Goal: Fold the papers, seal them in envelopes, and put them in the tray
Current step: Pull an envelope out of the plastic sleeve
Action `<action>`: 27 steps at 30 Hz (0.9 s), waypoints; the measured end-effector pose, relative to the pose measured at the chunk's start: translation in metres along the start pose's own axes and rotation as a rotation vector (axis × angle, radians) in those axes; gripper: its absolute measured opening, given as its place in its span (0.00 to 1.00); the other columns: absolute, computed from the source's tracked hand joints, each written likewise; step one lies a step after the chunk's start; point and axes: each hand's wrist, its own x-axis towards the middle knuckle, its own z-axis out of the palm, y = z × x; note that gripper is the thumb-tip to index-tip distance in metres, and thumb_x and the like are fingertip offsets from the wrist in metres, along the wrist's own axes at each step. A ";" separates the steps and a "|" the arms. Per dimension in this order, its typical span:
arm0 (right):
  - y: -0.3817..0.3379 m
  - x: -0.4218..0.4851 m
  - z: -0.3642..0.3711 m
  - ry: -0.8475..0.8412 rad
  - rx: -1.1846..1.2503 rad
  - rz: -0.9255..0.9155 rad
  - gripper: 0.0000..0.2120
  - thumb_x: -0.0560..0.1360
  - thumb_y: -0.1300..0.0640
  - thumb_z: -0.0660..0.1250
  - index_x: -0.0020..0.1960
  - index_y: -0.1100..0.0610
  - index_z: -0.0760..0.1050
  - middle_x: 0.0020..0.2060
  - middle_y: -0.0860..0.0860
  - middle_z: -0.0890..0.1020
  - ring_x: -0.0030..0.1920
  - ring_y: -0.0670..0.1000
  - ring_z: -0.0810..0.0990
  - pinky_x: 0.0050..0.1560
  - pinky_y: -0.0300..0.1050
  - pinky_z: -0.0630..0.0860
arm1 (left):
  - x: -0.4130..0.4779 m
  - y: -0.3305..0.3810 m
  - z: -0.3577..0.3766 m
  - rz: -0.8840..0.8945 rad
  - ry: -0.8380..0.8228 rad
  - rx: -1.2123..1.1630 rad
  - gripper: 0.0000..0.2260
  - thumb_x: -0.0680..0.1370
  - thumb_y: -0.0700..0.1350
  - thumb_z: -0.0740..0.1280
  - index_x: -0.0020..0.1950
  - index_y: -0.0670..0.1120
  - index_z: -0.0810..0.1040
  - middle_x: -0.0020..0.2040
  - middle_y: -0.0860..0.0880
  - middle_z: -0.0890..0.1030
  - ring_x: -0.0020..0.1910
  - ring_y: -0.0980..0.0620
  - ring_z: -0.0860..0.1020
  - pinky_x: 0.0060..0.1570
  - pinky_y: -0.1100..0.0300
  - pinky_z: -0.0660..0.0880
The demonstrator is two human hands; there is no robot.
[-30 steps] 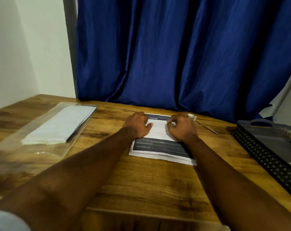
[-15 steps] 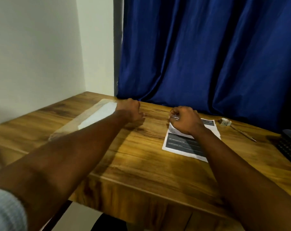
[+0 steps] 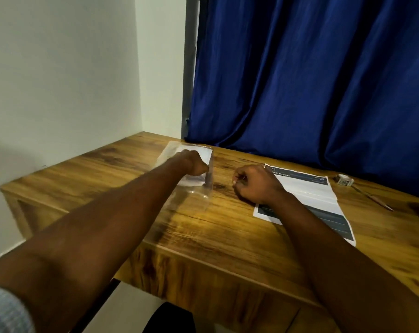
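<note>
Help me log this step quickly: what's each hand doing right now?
Left hand: gripping the clear envelope packet.
Right hand: closed beside the paper, holding nothing visible.

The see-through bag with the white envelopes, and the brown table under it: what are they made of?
The see-through bag looks like thin clear plastic: it shines, and the table shows through it. The brown table looks like wood with a smooth finish. Streaky grain and dark knots show, though it could be a printed wood-look layer.
</note>
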 end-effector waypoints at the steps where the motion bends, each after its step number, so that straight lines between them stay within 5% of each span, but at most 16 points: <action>1: 0.001 -0.001 0.000 -0.002 0.002 0.004 0.06 0.77 0.51 0.71 0.54 0.49 0.83 0.52 0.48 0.85 0.54 0.52 0.81 0.59 0.53 0.80 | 0.001 0.004 0.001 0.048 -0.053 -0.018 0.26 0.81 0.60 0.66 0.71 0.44 0.76 0.69 0.41 0.78 0.63 0.42 0.76 0.61 0.49 0.75; 6: 0.010 -0.007 0.001 0.011 0.022 0.029 0.07 0.77 0.51 0.71 0.55 0.49 0.83 0.50 0.47 0.85 0.52 0.51 0.81 0.57 0.52 0.80 | -0.003 0.013 -0.001 0.223 -0.341 -0.211 0.33 0.76 0.65 0.71 0.76 0.51 0.70 0.77 0.47 0.69 0.69 0.46 0.70 0.66 0.49 0.70; 8: 0.014 -0.008 0.002 0.045 0.039 0.041 0.08 0.78 0.50 0.71 0.56 0.48 0.83 0.50 0.46 0.85 0.51 0.50 0.81 0.52 0.49 0.80 | -0.004 0.013 -0.006 0.253 -0.430 -0.255 0.43 0.67 0.67 0.78 0.77 0.55 0.68 0.78 0.48 0.66 0.73 0.44 0.67 0.71 0.44 0.69; 10: 0.016 -0.008 0.004 0.106 0.086 0.051 0.05 0.79 0.50 0.71 0.54 0.47 0.83 0.47 0.44 0.84 0.48 0.48 0.81 0.45 0.46 0.78 | -0.002 0.010 -0.009 0.313 -0.444 -0.228 0.41 0.66 0.61 0.81 0.76 0.55 0.70 0.76 0.49 0.69 0.73 0.45 0.68 0.73 0.44 0.69; 13: 0.010 -0.006 0.004 0.246 0.126 0.007 0.06 0.78 0.50 0.71 0.54 0.48 0.83 0.48 0.43 0.84 0.48 0.47 0.80 0.46 0.48 0.79 | 0.004 0.008 -0.008 0.402 -0.330 -0.211 0.21 0.73 0.49 0.79 0.64 0.51 0.79 0.66 0.49 0.78 0.64 0.48 0.76 0.68 0.49 0.74; 17: -0.004 -0.005 -0.002 0.447 0.164 -0.126 0.05 0.76 0.52 0.73 0.51 0.52 0.83 0.44 0.45 0.84 0.44 0.47 0.80 0.44 0.51 0.81 | 0.006 0.007 -0.006 0.470 -0.062 -0.227 0.04 0.76 0.47 0.75 0.48 0.48 0.85 0.48 0.51 0.85 0.51 0.50 0.82 0.56 0.50 0.79; 22: -0.025 -0.010 0.000 0.449 0.104 -0.252 0.07 0.78 0.48 0.74 0.48 0.51 0.86 0.42 0.44 0.86 0.40 0.45 0.80 0.44 0.49 0.80 | 0.002 0.011 -0.012 0.507 0.066 -0.259 0.07 0.79 0.45 0.72 0.44 0.44 0.87 0.39 0.50 0.85 0.41 0.52 0.82 0.42 0.51 0.77; 27: -0.032 -0.010 0.013 0.215 -0.076 -0.194 0.12 0.81 0.49 0.70 0.63 0.48 0.85 0.53 0.50 0.87 0.51 0.51 0.84 0.52 0.50 0.82 | 0.008 0.013 -0.015 0.500 0.043 -0.267 0.09 0.81 0.46 0.71 0.48 0.42 0.88 0.46 0.55 0.87 0.49 0.55 0.84 0.56 0.51 0.80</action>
